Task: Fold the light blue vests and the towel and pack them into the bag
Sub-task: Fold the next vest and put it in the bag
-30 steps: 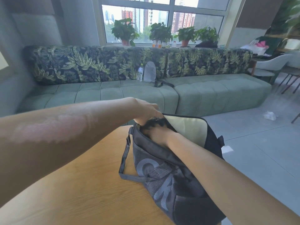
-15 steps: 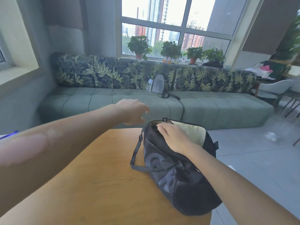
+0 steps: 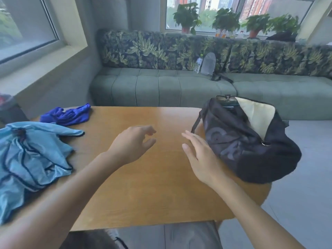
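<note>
Head view shows my left hand over the wooden table, fingers loose and a bit curled, holding nothing. My right hand is flat and open, just beside the dark bag. Light blue vests lie crumpled at the left. Farther back lies the dark blue towel. Behind is a green sofa.

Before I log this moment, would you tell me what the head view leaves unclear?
- Bag contents: hidden by its dark fabric and pale lining.
- Light blue vests: cut off at the left edge, bunched, so their number is unclear.
- Small bottles on the windowsill: too small and blurred.
</note>
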A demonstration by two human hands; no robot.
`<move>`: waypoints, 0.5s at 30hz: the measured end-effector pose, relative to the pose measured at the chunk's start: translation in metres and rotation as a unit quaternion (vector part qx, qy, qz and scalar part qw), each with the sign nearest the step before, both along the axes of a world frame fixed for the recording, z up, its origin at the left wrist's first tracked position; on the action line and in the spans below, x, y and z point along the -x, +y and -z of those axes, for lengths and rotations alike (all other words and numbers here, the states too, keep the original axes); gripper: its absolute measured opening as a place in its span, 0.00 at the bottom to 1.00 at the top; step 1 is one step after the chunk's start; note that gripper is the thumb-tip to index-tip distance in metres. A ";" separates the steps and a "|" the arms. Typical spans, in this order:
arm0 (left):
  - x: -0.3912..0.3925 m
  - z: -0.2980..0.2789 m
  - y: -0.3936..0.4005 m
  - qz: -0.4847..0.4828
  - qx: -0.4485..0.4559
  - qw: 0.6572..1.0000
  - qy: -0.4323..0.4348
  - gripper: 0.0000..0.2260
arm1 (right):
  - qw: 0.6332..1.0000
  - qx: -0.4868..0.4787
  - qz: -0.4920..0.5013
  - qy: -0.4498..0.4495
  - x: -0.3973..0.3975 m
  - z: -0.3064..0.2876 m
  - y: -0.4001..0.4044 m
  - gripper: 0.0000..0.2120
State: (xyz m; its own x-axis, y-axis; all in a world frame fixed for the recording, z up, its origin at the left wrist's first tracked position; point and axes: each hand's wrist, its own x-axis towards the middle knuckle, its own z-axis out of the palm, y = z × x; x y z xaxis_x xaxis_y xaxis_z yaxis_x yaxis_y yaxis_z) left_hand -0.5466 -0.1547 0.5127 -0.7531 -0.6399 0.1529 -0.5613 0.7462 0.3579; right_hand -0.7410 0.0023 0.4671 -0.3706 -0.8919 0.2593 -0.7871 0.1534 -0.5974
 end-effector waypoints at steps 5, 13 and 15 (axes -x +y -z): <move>-0.087 0.063 0.004 -0.067 -0.003 0.997 -0.039 0.14 | 0.998 -0.022 -0.020 -0.057 -0.056 0.038 -0.003 0.22; -0.201 0.137 -0.018 -0.145 0.019 0.988 -0.054 0.22 | 0.987 -0.085 -0.050 -0.125 -0.134 0.079 -0.024 0.23; -0.223 0.153 -0.032 -0.150 0.014 0.986 -0.074 0.27 | 0.985 -0.098 -0.057 -0.128 -0.149 0.083 -0.033 0.22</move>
